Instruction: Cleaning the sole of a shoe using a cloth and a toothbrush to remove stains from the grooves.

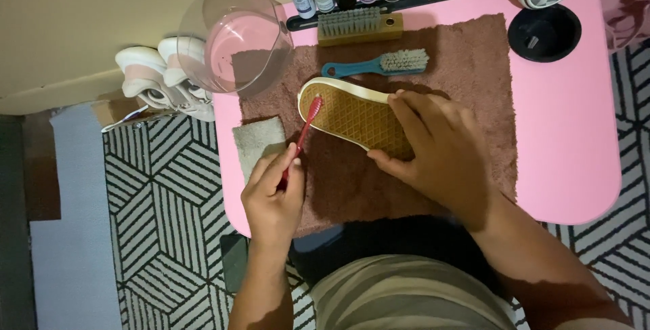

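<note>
Head view: left hand (273,198) grips red toothbrush (302,135) on shoe sole (352,115); right hand (440,150) clamps shoe.

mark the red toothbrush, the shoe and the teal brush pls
red toothbrush (306,125): head view, on its handle above the left hand.
shoe (349,113): head view, middle of the tan sole.
teal brush (352,68): head view, on its handle.
</note>
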